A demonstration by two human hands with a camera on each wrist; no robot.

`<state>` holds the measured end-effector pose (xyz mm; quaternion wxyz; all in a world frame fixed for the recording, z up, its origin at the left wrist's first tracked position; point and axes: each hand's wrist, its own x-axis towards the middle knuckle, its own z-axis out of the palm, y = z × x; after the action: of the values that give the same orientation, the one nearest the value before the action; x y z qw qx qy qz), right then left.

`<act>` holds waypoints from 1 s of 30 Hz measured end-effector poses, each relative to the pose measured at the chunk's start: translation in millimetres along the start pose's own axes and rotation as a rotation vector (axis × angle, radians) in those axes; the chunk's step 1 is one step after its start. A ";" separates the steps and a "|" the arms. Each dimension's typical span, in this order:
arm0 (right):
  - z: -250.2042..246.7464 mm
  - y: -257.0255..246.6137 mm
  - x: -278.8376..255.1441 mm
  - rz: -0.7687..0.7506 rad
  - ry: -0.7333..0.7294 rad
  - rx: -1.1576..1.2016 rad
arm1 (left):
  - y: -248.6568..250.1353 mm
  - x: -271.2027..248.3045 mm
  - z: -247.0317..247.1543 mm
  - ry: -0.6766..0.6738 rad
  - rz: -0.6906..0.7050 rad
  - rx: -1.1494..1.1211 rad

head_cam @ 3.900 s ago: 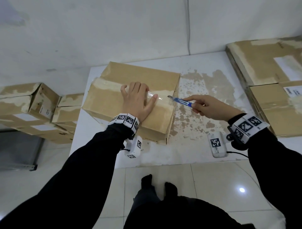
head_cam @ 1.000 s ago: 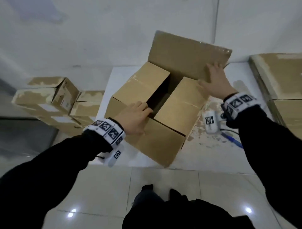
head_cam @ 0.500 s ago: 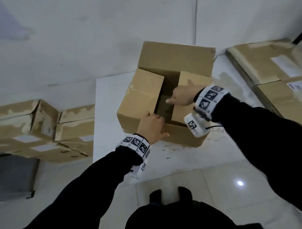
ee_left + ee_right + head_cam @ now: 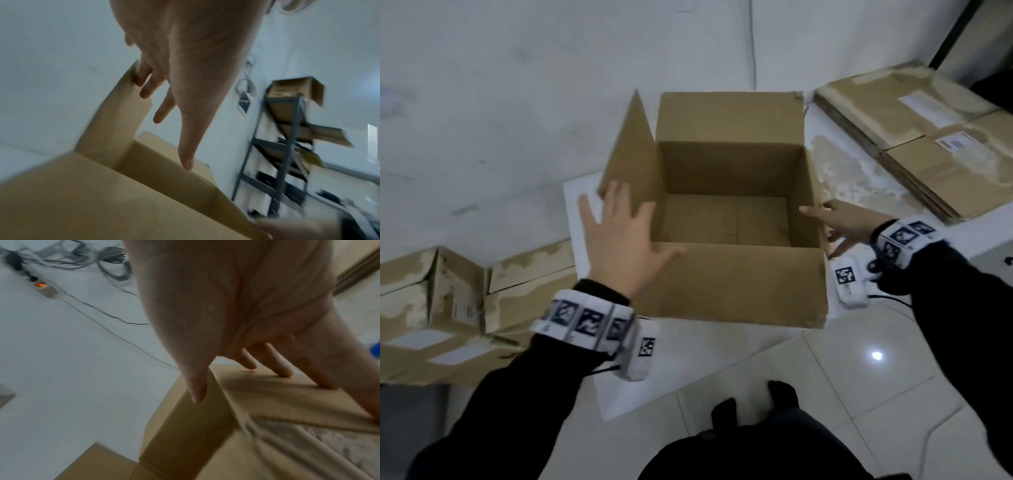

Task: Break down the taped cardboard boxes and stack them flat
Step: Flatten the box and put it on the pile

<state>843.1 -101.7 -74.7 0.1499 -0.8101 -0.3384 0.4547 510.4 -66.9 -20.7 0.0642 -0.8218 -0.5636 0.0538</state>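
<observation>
An open brown cardboard box [image 4: 736, 284] stands on the white table [image 4: 582, 219], its inside bare. The far flap and the left flap [image 4: 633, 154] stand up. My left hand [image 4: 625, 236] is spread flat against the left flap, fingers straight; in the left wrist view its fingers [image 4: 148, 84] touch that flap's edge [image 4: 115, 113]. My right hand [image 4: 839, 222] lies at the box's right rim. In the right wrist view its thumb [image 4: 196, 386] is at the wall's top edge and its straight fingers [image 4: 281, 365] press on the folded-out right flap [image 4: 287, 402].
Flattened boxes [image 4: 928, 147] are stacked at the table's right. Taped boxes [image 4: 441, 308] are piled low on the left. A metal shelf rack [image 4: 287, 146] with cardboard stands beyond. A power strip [image 4: 44, 288] with cables lies on the floor. A blue object [image 4: 375, 350] lies near my right hand.
The blue cutter has left my right hand and the taped top is opened. In the last half second both inner flaps swung outward, the left one up, the right one down.
</observation>
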 end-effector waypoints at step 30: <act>214.4 25.0 -40.0 -0.914 0.361 0.213 | 72.5 91.0 -48.4 0.003 0.266 -0.556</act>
<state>659.4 -161.1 -179.2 0.4715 -0.6251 -0.5790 0.2272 617.6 -10.0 13.5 -0.1701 -0.8744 -0.4443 -0.0957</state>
